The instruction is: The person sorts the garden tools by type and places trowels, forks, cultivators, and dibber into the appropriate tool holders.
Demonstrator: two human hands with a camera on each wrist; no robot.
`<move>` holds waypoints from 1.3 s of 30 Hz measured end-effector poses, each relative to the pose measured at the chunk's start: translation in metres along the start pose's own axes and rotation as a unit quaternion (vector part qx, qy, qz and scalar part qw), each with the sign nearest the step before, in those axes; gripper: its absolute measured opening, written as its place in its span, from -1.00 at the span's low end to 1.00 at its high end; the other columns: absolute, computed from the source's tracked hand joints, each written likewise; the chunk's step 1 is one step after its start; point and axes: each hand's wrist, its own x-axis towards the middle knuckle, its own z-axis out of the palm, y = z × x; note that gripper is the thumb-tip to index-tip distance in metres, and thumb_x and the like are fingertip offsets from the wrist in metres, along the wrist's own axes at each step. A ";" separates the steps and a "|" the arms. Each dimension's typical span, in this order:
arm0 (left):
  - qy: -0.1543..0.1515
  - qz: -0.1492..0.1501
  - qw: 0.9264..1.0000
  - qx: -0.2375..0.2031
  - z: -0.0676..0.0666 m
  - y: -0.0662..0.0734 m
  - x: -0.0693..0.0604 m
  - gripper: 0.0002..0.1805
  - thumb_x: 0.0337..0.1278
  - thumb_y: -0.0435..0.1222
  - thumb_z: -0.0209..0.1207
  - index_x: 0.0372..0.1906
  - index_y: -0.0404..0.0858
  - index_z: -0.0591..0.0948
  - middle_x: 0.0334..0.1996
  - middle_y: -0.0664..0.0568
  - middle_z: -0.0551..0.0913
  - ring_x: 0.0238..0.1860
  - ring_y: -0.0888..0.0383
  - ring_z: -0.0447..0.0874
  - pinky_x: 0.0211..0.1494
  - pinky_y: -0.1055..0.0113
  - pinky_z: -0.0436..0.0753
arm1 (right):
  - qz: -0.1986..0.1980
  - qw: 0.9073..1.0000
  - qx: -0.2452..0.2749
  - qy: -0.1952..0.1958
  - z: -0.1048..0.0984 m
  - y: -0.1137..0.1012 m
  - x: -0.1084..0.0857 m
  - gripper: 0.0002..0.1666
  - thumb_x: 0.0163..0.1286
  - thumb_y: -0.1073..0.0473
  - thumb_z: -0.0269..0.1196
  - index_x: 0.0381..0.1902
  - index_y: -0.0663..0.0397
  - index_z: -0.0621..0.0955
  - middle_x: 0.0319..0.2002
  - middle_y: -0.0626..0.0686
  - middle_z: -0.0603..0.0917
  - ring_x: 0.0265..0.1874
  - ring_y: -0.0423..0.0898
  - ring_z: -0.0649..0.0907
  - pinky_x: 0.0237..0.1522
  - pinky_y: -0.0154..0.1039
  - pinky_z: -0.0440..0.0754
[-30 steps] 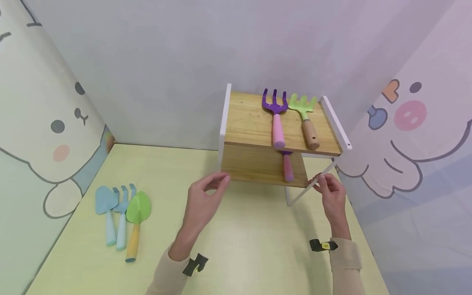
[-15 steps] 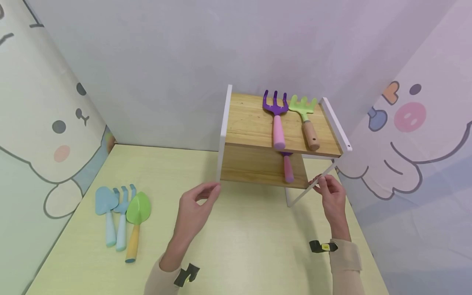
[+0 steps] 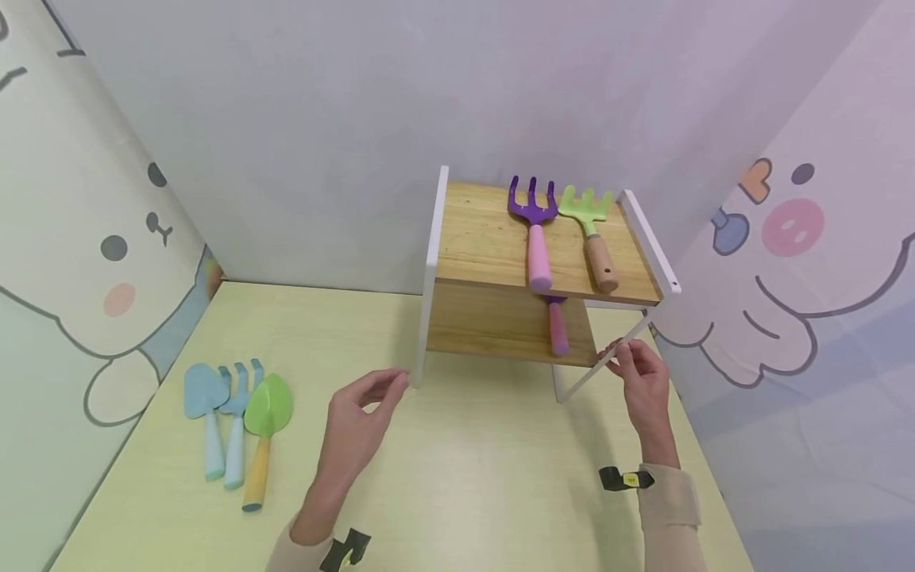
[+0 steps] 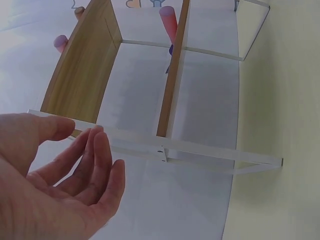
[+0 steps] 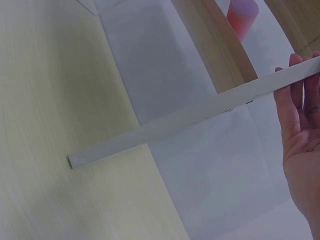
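Two-tier wooden shelf point(image 3: 479, 238), white metal frame, on the bench point(image 3: 472, 477). Right hand point(image 3: 646, 381): grip closed on the shelf's right front leg point(image 3: 582, 380), thumb on one side, fingers beyond; right-wrist view cuts off the thumb. Left hand point(image 3: 353, 425): grip slack, fingers bent, gap to the thumb, nothing held. Its fingertips lie just beside the left front leg point(image 3: 425, 334); contact cannot be told.

Upper board: purple hand rake point(image 3: 538, 254), pink handle; light-green hand rake point(image 3: 589, 226), wooden handle, to its right. Lower board point(image 3: 493, 322): pink-handled tool point(image 3: 558, 330), purple head mostly hidden under the upper board, type unclear.

Bench, far left: blue trowel point(image 3: 205, 389), its blade partly covering a blue hand rake point(image 3: 237, 421); green trowel point(image 3: 268, 409) alongside.
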 end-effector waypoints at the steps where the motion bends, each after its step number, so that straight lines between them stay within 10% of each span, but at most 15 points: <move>1: 0.002 0.000 1.000 0.002 -0.001 -0.002 -0.001 -0.81 0.37 -0.18 0.33 -0.06 -0.16 0.79 -0.20 0.09 0.81 -0.16 0.17 0.77 -0.05 0.40 0.69 | 0.001 1.000 0.001 0.001 0.000 0.000 0.000 -0.75 0.59 0.33 0.12 -0.11 0.54 0.57 -0.26 0.02 0.70 -0.22 -0.16 0.77 -0.05 -0.30 0.73; 39: 0.073 -0.111 0.989 0.069 -0.057 -0.066 -0.035 -0.71 0.43 -0.15 0.27 0.02 -0.27 0.76 -0.08 -0.13 0.80 -0.23 0.39 0.74 -0.11 0.63 0.64 | -0.019 0.999 0.047 -0.008 0.001 0.001 0.000 -0.80 0.58 0.40 0.10 -0.16 0.55 0.56 -0.27 0.04 0.72 -0.23 -0.14 0.79 -0.06 -0.29 0.74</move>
